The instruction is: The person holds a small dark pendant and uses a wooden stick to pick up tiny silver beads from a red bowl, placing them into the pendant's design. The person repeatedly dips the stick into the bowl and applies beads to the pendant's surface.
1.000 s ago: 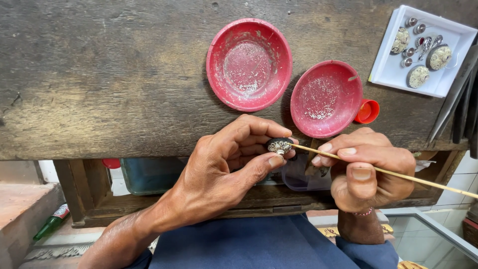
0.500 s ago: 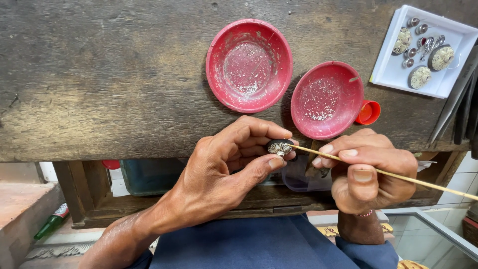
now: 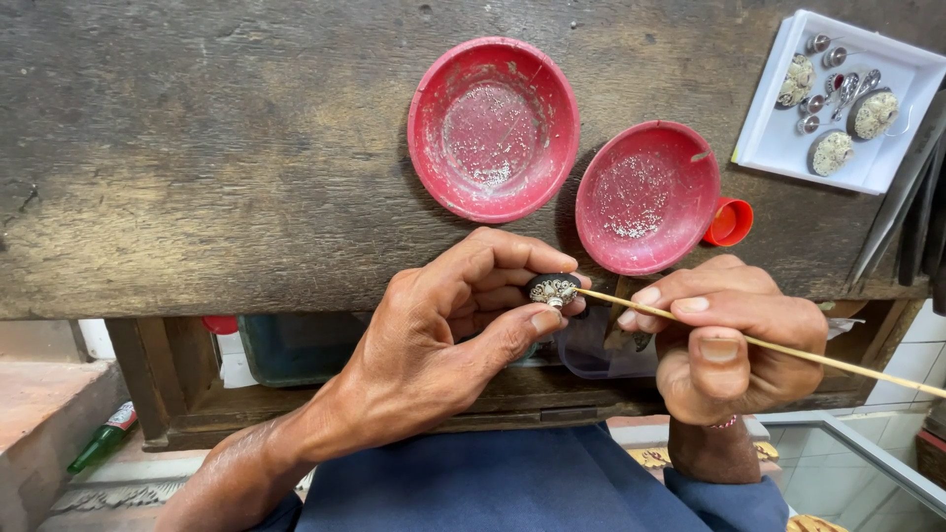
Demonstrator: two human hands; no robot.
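My left hand (image 3: pixel 443 340) pinches a small dark oval ornament (image 3: pixel 553 290) studded with pale stones between thumb and fingers, just below the bench's front edge. My right hand (image 3: pixel 729 340) grips a thin wooden stick (image 3: pixel 788 351); the stick's tip touches the ornament's right side. Two red plastic dishes holding tiny pale stones lie on the worn wooden bench (image 3: pixel 197 148): a larger dish (image 3: pixel 493 128) beyond my left hand and a smaller dish (image 3: pixel 646 197) above my right hand.
A white tray (image 3: pixel 778 138) at the far right holds several stone-set ornaments and small metal pieces. A small red cap (image 3: pixel 731 221) lies beside the smaller dish. Dark tools (image 3: pixel 912 197) lean at the right edge. A green bottle (image 3: pixel 99 443) lies on the floor below left.
Both hands hold nearly the same pose; the stick's tip stays at the ornament, with only slight shifts of the fingers.
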